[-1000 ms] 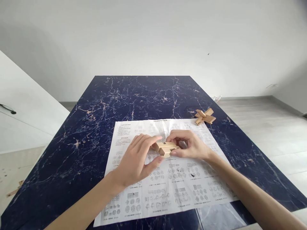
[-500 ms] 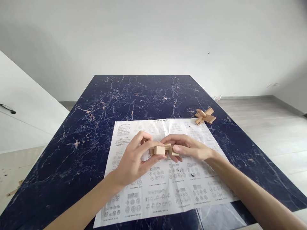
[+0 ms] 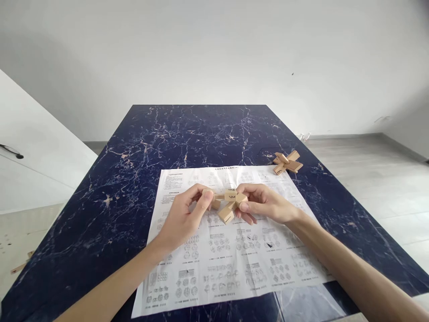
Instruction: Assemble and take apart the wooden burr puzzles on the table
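Several notched pale wooden puzzle pieces (image 3: 230,196) are held between my hands above the printed sheet (image 3: 234,277). My left hand (image 3: 186,212) pinches the left end of the pieces between thumb and fingers. From the other side, my right hand (image 3: 266,203) grips the right end, its thumb pressed on the near face. One block (image 3: 225,214) in this group slants toward me and bears a dark mark on its end. Another dark mark shows on the upright face in the middle. My fingers hide part of how the pieces join.
An assembled wooden cross-shaped puzzle (image 3: 287,162) stands at the sheet's far right corner. The dark blue marbled table (image 3: 197,134) reaches toward a pale wall. At the lower left, beyond the table edge, a wooden piece (image 3: 18,268) lies on a light surface.
The wooden pieces, earlier lying side by side, have been turned and now sit crosswise at angles. My left hand has shifted its pinch to the left end; my right hand stays near its place.
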`<state>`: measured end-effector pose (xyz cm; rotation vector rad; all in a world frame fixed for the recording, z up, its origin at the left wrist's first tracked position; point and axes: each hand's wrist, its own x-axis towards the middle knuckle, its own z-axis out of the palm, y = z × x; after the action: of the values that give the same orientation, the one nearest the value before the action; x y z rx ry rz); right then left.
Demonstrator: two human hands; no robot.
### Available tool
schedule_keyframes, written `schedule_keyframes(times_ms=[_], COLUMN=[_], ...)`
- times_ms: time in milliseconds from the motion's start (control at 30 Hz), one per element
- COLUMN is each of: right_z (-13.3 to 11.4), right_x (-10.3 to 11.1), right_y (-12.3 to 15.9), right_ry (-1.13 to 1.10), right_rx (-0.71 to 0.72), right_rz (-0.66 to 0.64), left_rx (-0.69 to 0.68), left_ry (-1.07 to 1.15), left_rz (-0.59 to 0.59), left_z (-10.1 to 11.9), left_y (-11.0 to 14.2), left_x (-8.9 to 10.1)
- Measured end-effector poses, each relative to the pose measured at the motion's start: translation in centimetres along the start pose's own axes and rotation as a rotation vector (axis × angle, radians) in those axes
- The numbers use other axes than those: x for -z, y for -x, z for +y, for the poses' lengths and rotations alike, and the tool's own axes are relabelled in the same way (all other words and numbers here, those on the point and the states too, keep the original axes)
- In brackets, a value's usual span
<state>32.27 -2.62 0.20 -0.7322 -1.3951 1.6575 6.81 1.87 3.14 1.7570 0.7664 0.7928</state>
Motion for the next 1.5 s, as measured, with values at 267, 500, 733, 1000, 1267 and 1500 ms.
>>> schedule_keyframes(times_ms=[267,500,733,1000,1267,1500], right_z=[0.0,0.1,-0.1,-0.5,0.0,-0.5], right_x=[0.3,0.6,0.4,0.4,-0.4,-0.6], right_y=[0.2,0.3,0.2,0.0,-0.2,0.0], right_ry=[-0.024,-0.02,-0.022,0.0,-0.007,0.104], right_rx=[0.042,0.068,0.09,0.092,0.062,0.138], right_rz=[0.068,0.118,0.108,-0.147,-0.167,0.03], left_rx=[0.086,0.114,0.137,0.074,0.033,-0.017], left_ry=[0.089,0.093,0.147,0.087,0.039,-0.029], left_rz=[0.049,0.021,-0.028,-0.06,-0.106,0.096], left_z=[-0.2,-0.2,-0.5,-0.4,-0.5,-1.0], left_y=[0.0,-0.1,0.0,-0.1,0.0,0.7], left_x=[-0.1,0.0,0.1,-0.1,-0.3,-0.7])
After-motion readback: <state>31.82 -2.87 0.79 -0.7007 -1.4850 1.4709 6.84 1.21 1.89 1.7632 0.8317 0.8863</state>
